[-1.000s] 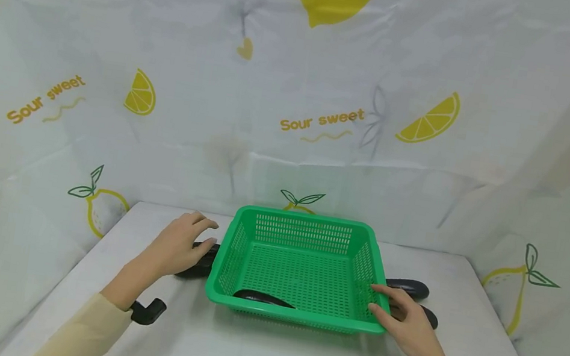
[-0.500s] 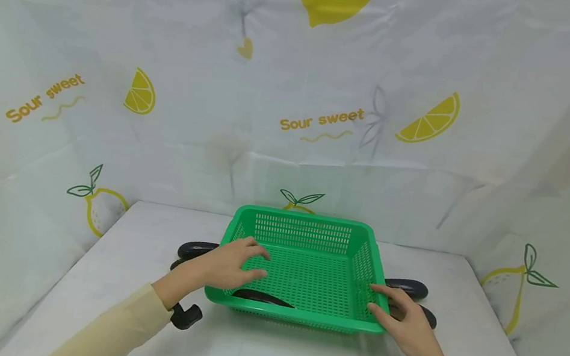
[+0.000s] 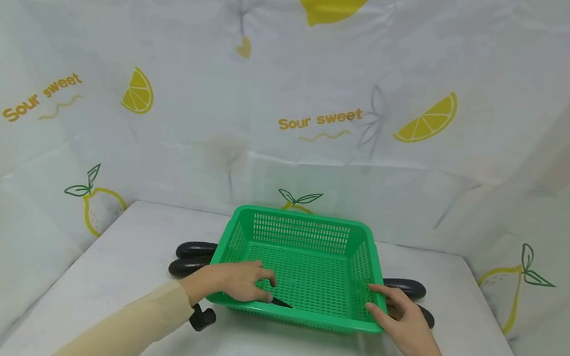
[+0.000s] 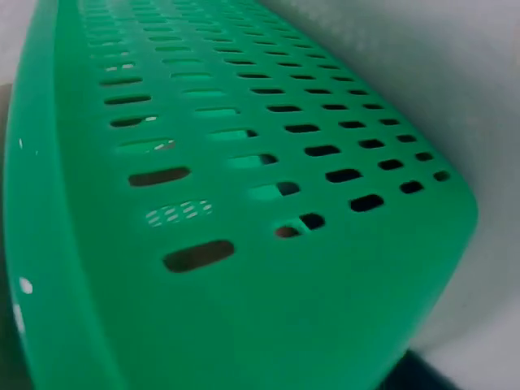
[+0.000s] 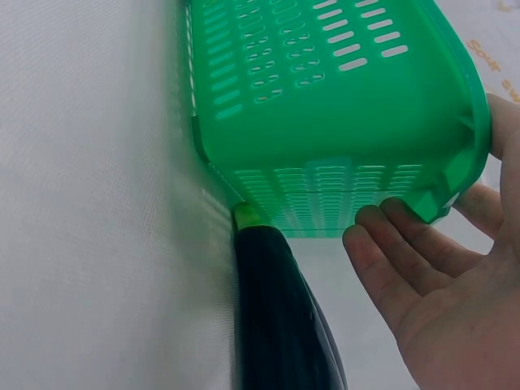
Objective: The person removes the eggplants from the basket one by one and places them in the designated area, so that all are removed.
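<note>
A green plastic basket (image 3: 298, 317) with slotted walls stands on the white table. My left hand (image 3: 243, 280) reaches over its left side, low inside, fingers bent and thumb apart from them. Under it lies a dark eggplant (image 3: 281, 303) along the near wall, mostly hidden by the hand. The left wrist view holds only the outside of the basket wall (image 4: 244, 325), no fingers. With my right hand (image 3: 408, 329) I grip the basket's right rim, thumb and a finger over the edge; in the right wrist view other fingers (image 5: 398, 252) lie outside, below the rim.
Left of the basket lie two dark eggplants (image 3: 190, 266), partly covered by it. On the right side are two more, one behind (image 3: 407, 288) and one partly under my right hand (image 3: 428, 317). A white lemon-print sheet (image 3: 314, 164) hangs behind the table.
My left hand has moved right from beside the basket, over its left rim, then down onto the eggplant inside. My right hand has stayed on the rim, and the basket has not moved.
</note>
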`<state>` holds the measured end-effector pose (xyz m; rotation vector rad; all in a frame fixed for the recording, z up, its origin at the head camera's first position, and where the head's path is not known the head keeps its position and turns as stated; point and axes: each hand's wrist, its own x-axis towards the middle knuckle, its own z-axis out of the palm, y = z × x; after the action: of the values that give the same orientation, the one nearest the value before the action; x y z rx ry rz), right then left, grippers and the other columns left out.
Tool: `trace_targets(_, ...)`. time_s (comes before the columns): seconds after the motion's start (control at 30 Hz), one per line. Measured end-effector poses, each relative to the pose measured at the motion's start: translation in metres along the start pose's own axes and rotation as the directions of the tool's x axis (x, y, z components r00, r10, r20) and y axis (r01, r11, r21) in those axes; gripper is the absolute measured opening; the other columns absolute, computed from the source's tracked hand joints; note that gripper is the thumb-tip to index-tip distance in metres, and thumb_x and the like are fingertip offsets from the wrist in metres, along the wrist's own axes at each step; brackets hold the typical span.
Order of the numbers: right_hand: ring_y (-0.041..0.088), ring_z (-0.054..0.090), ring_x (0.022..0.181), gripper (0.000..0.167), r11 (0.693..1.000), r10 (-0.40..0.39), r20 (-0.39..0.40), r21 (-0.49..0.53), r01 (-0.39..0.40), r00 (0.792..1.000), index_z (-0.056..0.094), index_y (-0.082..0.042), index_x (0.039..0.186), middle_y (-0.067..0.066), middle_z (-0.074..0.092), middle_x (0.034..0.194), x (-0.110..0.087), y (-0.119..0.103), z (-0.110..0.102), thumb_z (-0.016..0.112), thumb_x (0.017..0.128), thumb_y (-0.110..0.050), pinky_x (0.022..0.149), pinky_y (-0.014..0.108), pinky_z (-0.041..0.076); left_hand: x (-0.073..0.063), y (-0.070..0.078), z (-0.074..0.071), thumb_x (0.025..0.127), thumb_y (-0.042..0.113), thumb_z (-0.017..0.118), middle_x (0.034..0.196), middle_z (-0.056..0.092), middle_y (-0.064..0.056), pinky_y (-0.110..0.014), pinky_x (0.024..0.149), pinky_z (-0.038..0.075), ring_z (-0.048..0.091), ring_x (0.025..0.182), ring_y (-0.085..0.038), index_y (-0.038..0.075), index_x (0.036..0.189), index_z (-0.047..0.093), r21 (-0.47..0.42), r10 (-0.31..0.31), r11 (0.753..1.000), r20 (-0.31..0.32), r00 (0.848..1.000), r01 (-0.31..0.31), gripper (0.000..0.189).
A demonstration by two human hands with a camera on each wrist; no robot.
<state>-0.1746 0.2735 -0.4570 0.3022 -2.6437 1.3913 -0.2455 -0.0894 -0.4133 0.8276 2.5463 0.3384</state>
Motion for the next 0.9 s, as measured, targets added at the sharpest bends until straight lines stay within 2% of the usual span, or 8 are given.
trace_targets(0.1,0.033,0.065,0.111,0.045,1.0,-0.002,-0.003,-0.004,0.002,1.0,0.062,-0.006,0.136,0.017,0.059,0.133,0.0,0.0,-0.001,0.071,0.098,-0.029,0.084,0.022,0.054,0.008,0.0,0.0,0.1,0.044,0.062,0.13,0.055,-0.005,-0.045,0.098,0.047,0.056,0.117,-0.02,0.028,0.13,0.064,0.009,-0.014,1.0,0.038,0.999,0.014,0.034)
trace_targets(0.27,0.027,0.066,0.11,0.045,1.0,0.002,0.001,0.005,-0.002,1.0,0.062,-0.007,0.137,0.016,0.059,0.133,0.0,0.001,-0.001,0.071,0.098,-0.029,0.083,0.023,0.054,0.019,0.0,0.002,0.1,0.036,0.065,0.122,0.062,-0.001,-0.038,0.095,0.049,0.059,0.111,-0.016,0.025,0.127,0.065,0.034,0.011,0.999,0.093,0.996,-0.014,0.03)
trace_targets(0.4,0.024,0.066,0.108,0.046,1.0,0.01,-0.002,0.003,-0.01,1.0,0.062,-0.006,0.136,0.017,0.059,0.133,0.0,0.0,-0.001,0.072,0.097,-0.029,0.083,0.023,0.054,0.022,0.0,0.004,0.1,0.03,0.066,0.118,0.064,0.003,-0.035,0.092,0.05,0.061,0.107,-0.012,0.026,0.123,0.066,0.02,0.009,1.0,0.131,0.991,-0.012,0.023)
trace_targets(0.53,0.027,0.066,0.109,0.046,1.0,0.016,-0.008,-0.003,-0.016,1.0,0.063,-0.006,0.136,0.016,0.06,0.132,0.0,-0.001,0.0,0.072,0.097,-0.029,0.083,0.022,0.054,0.021,-0.001,0.004,0.101,0.031,0.064,0.121,0.064,0.003,-0.037,0.093,0.049,0.061,0.11,-0.014,0.028,0.121,0.065,0.016,0.005,1.0,0.132,0.991,-0.008,0.02)
trace_targets(0.7,0.03,0.066,0.11,0.045,1.0,0.013,-0.002,0.005,-0.013,1.0,0.063,-0.006,0.136,0.017,0.06,0.132,0.0,-0.001,0.001,0.072,0.097,-0.029,0.083,0.022,0.054,0.012,-0.002,-0.004,0.101,0.032,0.064,0.121,0.062,0.0,-0.04,0.094,0.049,0.058,0.11,-0.017,0.027,0.122,0.065,-0.031,0.01,0.999,0.071,0.997,-0.008,0.022)
trace_targets(0.9,0.02,0.065,0.109,0.044,1.0,-0.006,-0.012,-0.004,0.006,1.0,0.063,-0.007,0.135,0.015,0.061,0.13,0.0,0.001,0.0,0.072,0.097,-0.028,0.084,0.022,0.054,-0.001,-0.004,-0.015,0.102,0.031,0.062,0.119,0.058,-0.004,-0.044,0.091,0.047,0.055,0.108,-0.021,0.026,0.124,0.065,-0.054,0.045,0.997,-0.052,0.998,-0.048,0.022)
